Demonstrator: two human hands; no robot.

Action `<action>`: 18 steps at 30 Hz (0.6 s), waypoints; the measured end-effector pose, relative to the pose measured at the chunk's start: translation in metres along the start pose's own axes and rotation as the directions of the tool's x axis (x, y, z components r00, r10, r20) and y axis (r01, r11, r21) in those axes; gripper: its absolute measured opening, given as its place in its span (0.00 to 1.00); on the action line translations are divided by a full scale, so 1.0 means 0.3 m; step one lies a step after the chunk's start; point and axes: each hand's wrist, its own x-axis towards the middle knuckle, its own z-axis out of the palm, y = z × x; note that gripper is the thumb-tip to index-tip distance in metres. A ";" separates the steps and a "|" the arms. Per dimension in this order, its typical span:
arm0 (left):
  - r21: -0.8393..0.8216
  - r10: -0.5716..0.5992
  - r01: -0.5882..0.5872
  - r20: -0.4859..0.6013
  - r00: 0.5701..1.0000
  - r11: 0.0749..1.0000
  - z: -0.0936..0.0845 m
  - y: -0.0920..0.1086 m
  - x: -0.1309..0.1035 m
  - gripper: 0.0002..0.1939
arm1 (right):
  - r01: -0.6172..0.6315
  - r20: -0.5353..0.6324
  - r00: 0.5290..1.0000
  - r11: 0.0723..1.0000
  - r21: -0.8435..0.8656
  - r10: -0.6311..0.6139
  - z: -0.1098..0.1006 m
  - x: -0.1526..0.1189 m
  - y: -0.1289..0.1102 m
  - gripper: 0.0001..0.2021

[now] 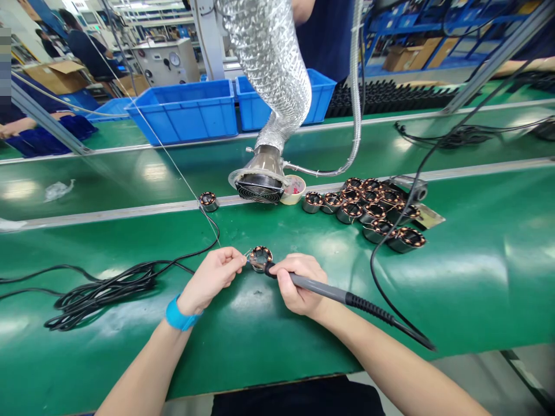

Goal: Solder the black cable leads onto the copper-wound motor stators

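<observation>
My right hand (301,283) is closed around the grey handle of a soldering iron (323,287). The iron's tip end reaches a motor stator (261,258) with copper windings on the green bench. Just left of that stator, my left hand (219,268) is pinched on a thin solder wire (184,178), which slants down from the upper left. The fingertips of this hand are close to the stator's thin lead wires; whether they touch is too small to tell. A blue band (181,315) circles my left wrist.
Several stators (373,211) stand grouped at the right, and a lone stator (208,201) sits back left. A fume duct (260,179) hangs above the bench near a tape roll (293,189). Coiled black cable (108,292) lies left; blue bins (186,112) stand behind. People are beyond.
</observation>
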 end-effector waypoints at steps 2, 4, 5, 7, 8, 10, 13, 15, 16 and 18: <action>0.003 0.003 -0.003 -0.003 1.000 1.000 0.001 -0.003 0.001 0.19 | -0.003 -0.005 1.000 1.000 -0.015 0.003 0.000 0.000 -0.002 0.09; 0.006 0.002 -0.002 -0.007 1.000 1.000 0.002 -0.006 0.002 0.19 | -0.008 -0.011 1.000 0.999 -0.033 0.008 -0.001 0.000 -0.003 0.09; 0.007 0.001 -0.001 -0.008 1.000 1.000 0.002 -0.007 0.002 0.19 | -0.011 -0.018 1.000 0.999 -0.042 0.011 -0.003 0.000 -0.004 0.09; 0.011 -0.002 0.002 -0.011 1.000 1.000 0.004 -0.007 0.002 0.19 | -0.020 -0.045 0.999 0.998 -0.059 0.017 -0.008 -0.001 -0.005 0.09; 0.013 -0.003 0.003 -0.014 1.000 1.000 0.004 -0.006 0.002 0.19 | -0.028 -0.058 0.998 0.997 -0.067 0.024 -0.010 -0.001 -0.005 0.09; 0.012 -0.003 0.003 -0.018 1.000 1.000 0.006 -0.003 0.001 0.19 | -0.054 -0.075 0.996 0.995 -0.082 0.047 -0.015 -0.002 -0.005 0.09; 0.011 0.001 -0.001 -0.028 1.000 1.000 0.010 0.002 0.000 0.19 | -0.083 -0.082 0.994 0.993 -0.081 0.076 -0.018 -0.004 -0.003 0.09; 0.015 -0.002 0.002 -0.033 0.999 1.000 0.011 0.005 -0.001 0.19 | -0.082 -0.082 0.994 0.994 -0.070 0.077 -0.017 -0.004 0.000 0.09; 0.017 -0.003 0.004 -0.034 0.999 1.000 0.011 0.005 -0.001 0.19 | -0.079 -0.079 0.994 0.995 -0.067 0.074 -0.017 -0.004 0.001 0.09; 0.020 -0.006 0.006 -0.030 1.000 1.000 0.011 0.004 0.000 0.19 | -0.068 -0.074 0.995 0.996 -0.065 0.063 -0.016 -0.004 0.003 0.09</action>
